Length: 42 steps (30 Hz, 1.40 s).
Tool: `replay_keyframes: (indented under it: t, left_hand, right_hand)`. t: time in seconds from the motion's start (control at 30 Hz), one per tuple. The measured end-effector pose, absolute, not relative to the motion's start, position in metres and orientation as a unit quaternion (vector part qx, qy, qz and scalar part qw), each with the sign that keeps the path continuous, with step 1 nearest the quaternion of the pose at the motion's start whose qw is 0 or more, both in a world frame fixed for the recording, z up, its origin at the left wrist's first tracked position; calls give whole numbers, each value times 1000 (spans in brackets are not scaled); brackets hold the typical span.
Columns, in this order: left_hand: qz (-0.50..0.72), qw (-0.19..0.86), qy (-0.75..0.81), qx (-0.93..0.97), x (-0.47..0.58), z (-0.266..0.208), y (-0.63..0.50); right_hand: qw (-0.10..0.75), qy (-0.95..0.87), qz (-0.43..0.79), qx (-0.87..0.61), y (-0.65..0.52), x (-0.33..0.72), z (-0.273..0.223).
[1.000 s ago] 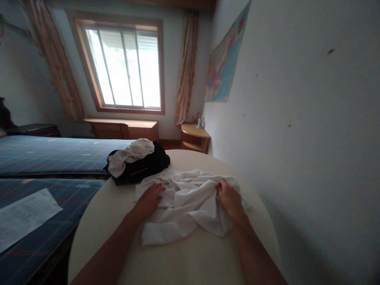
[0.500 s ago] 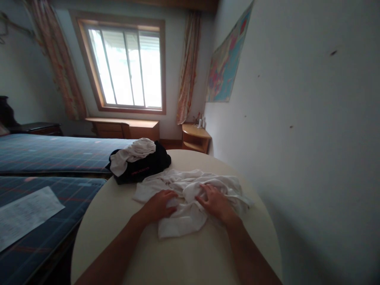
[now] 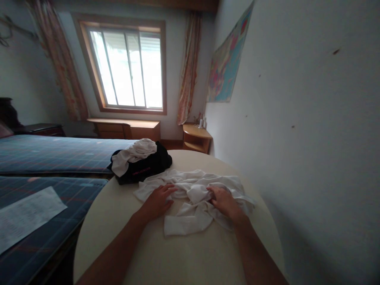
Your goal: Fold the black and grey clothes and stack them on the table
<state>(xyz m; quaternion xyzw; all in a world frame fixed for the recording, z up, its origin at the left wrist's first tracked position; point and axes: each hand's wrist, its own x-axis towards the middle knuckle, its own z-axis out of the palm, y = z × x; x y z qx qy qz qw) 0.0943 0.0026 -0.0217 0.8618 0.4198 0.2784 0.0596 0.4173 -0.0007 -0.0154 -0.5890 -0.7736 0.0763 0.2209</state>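
Note:
A crumpled white garment [image 3: 185, 225] lies spread in folds on the round cream table [image 3: 184, 261], one sleeve-like flap pointing toward me. My left hand [image 3: 158, 202] rests on its left part, thumb and fingers apart, palm down. At the right of a bunched fold, my right hand [image 3: 225, 201] has its fingers curled and pinching the cloth; the fingertips are partly hidden in it. Just beyond the left hand, a black piece of clothing [image 3: 162, 156] with small pink lettering sits in a heap, and another white cloth [image 3: 138, 150] is piled on top.
To the left are blue plaid mattresses [image 3: 59, 154], with a printed sheet of paper [image 3: 32, 215] on the nearer one. A white wall [image 3: 311, 166] runs close along the right side. Behind the table stand a desk [image 3: 142, 128] and a corner shelf [image 3: 197, 132] under the window.
My right hand has shifted right and its fingers have curled into the cloth. The left hand has moved slightly left. The garment's near flap has slid a little right and its middle fold has changed shape.

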Motion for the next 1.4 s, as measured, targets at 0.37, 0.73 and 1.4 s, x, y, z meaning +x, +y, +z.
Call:
replay_keyframes:
  t: [0.37,0.73,1.4]
  left_hand:
    - [387,1,637,667,66,-15,23]
    - [408,-18,526,746,87,-24,16]
    - [374,-14,502,780,80,-24,23]
  right_hand:
    - [354,-639,-28,-682,1,428,6]
    - [282,-806,108,-508,-28,377,31]
    - [563,-567,70,-598,-17,392,30]
